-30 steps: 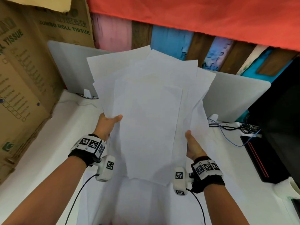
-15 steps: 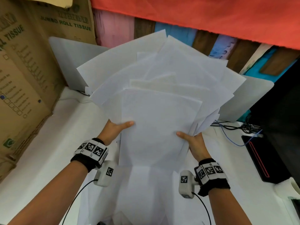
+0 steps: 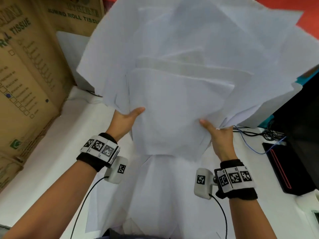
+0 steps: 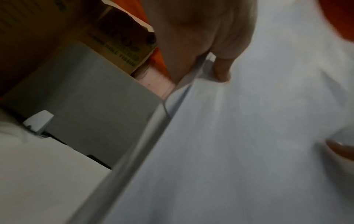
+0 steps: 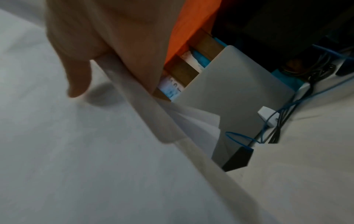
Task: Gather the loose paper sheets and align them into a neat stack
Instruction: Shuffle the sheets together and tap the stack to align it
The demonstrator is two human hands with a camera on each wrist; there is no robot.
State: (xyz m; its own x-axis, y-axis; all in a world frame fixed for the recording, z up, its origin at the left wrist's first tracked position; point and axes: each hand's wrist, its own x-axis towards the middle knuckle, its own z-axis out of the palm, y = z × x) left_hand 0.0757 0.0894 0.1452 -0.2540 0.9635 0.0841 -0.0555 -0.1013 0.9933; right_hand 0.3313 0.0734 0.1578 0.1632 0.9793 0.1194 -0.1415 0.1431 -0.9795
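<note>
A fanned, uneven bundle of white paper sheets (image 3: pixel 181 75) is held upright above the white table (image 3: pixel 51 152), its sheets splaying out toward the top. My left hand (image 3: pixel 126 118) grips the bundle's lower left edge, thumb on the front face. My right hand (image 3: pixel 217 133) grips the lower right edge the same way. More white sheets (image 3: pixel 155 195) lie flat on the table below the bundle. In the left wrist view the thumb (image 4: pixel 222 68) presses the paper sheets (image 4: pixel 249 136). In the right wrist view the thumb (image 5: pixel 78 78) lies on the paper sheets (image 5: pixel 76 151). The fingers behind the sheets are hidden.
Brown cardboard boxes (image 3: pixel 25 83) stand at the left. Grey panels (image 3: pixel 72 54) lean at the back of the table. Black devices (image 3: pixel 284 166) and a tangle of blue and black cables (image 3: pixel 259 135) sit at the right. A red cloth (image 3: pixel 309 19) hangs behind.
The bundle has been lifted higher and closer to the camera, and its sheets have fanned out wider. Both hands have slid in toward the bundle's lower corners.
</note>
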